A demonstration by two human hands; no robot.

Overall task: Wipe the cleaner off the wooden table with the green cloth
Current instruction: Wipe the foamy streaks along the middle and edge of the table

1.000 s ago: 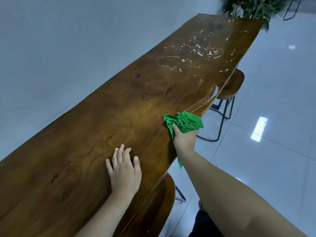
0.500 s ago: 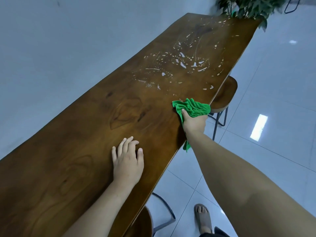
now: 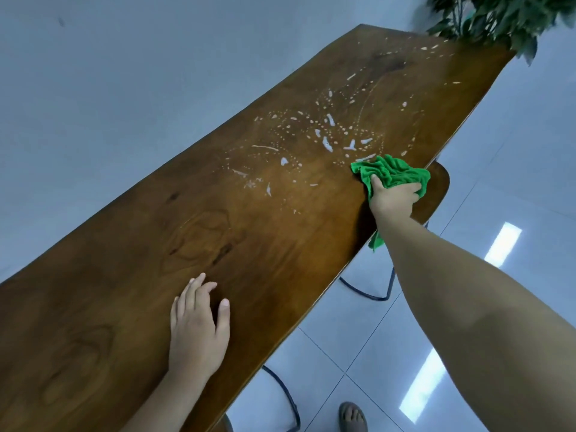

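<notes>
A long wooden table (image 3: 156, 260) runs from the lower left to the upper right. White blobs and streaks of cleaner (image 3: 324, 135) cover its far half. My right hand (image 3: 391, 198) presses a crumpled green cloth (image 3: 392, 171) onto the table near its right edge, at the near fringe of the cleaner. A corner of the cloth hangs down past the edge under my wrist. My left hand (image 3: 196, 332) lies flat on the near part of the table, fingers slightly spread, holding nothing.
A wooden stool (image 3: 438, 194) with black metal legs stands under the table's right edge, just beyond the cloth. A leafy plant (image 3: 498, 17) is at the table's far end. Glossy white floor tiles lie to the right, with my sandalled foot (image 3: 352, 416) below.
My right hand has slid the cloth farther along the right edge, into the cleaner. The curved smears that lay near the edge are gone. My left hand has stayed flat on the table.
</notes>
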